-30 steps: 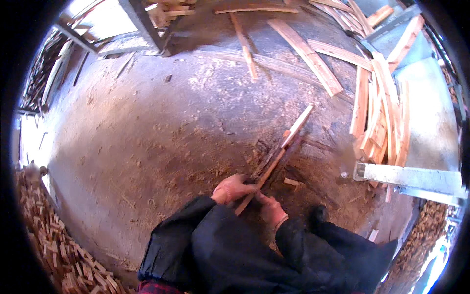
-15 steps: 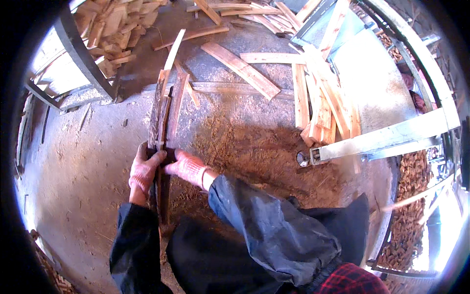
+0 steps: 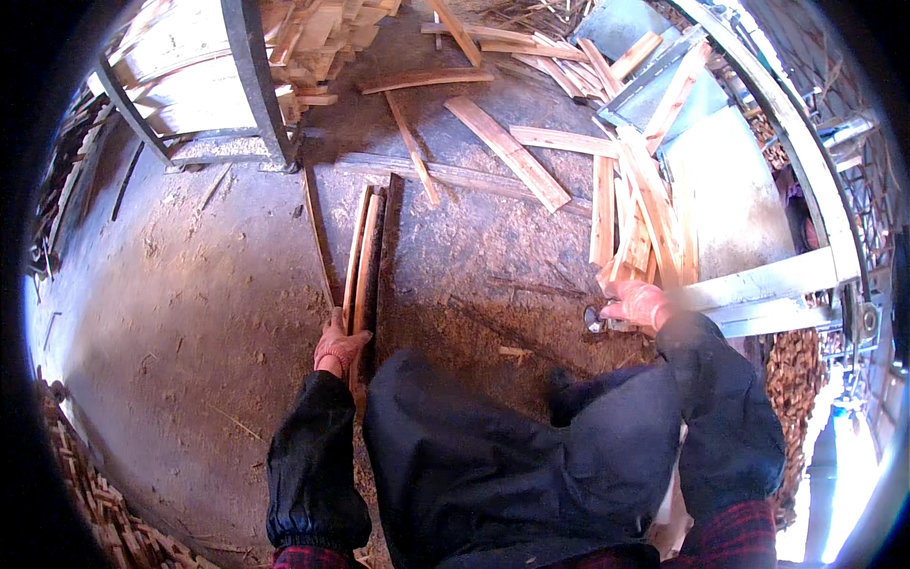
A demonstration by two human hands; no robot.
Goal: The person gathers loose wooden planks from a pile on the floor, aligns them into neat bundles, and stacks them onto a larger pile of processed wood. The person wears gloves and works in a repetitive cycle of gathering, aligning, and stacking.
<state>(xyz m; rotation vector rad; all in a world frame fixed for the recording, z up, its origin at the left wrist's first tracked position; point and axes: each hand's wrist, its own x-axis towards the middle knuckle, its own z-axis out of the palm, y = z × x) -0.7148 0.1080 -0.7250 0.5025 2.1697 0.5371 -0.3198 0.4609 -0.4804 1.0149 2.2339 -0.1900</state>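
Note:
My left hand, in a pinkish work glove, is closed around the near ends of several long wooden slats that point away from me along the floor. Beside them a thin dark strip slants off to the far left. Over on the right, my gloved right hand grips the near end of a pale metal beam, its fingers bent over it and pointing left. Just below those fingertips sits a small round metal piece. A pile of light wooden boards lies directly beyond this hand.
A dark metal frame stands at the far left, with stacked wood pieces behind it. Loose boards lie across the far floor. Sawdust covers the floor before my knees. Bluish metal sheets stand at the right.
My right hand has left the slats and moved right to the metal beam's end. The left hand stays on the slats, whose far ends now lie lower and nearer. The view has shifted.

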